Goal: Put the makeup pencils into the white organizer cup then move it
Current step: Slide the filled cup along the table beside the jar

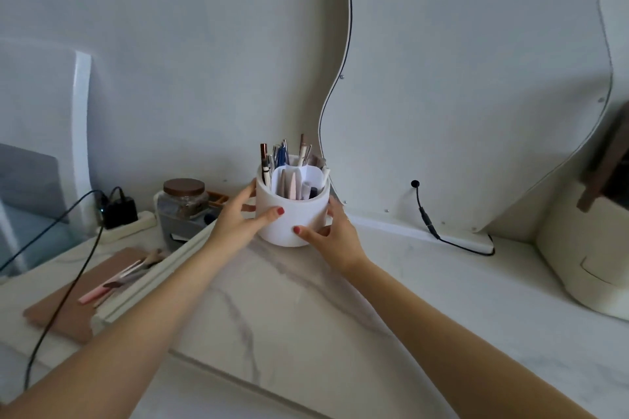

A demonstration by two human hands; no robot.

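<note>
Head view: the white cup (292, 214) stands upright on the marble worktop (306, 309), close to the back wall and just in front of the wavy-edged mirror (476, 85). It is a squat round pot with a matte, faintly textured wall and a white divider inside that splits it into compartments. The makeup pencils (284, 163) already stand in it, tips and caps poking above the rim: a copper-capped one at the left, blue ones behind, pale and brown ones toward the back, and thicker nude sticks in the front compartment.

Both hands clasp the cup from opposite sides. The left hand (238, 218) wraps its left wall with the thumb laid across the front; the right hand (335, 235) cups the lower right wall, thumb pressed near the base. Judging by this two-sided, low grip, the filling looks done and the cup is being steadied for the move, held so that the loose, top-heavy pencils do not tip out. Whether its base is resting on the worktop or just lifted I cannot tell.

To the left lie a lidded jar (183, 199), a charger with its black cable (117, 209) and a brown tray (68, 303) carrying a few more pencils or brushes. Right of the cup, another black cable (429, 224) trails along the wall.
</note>
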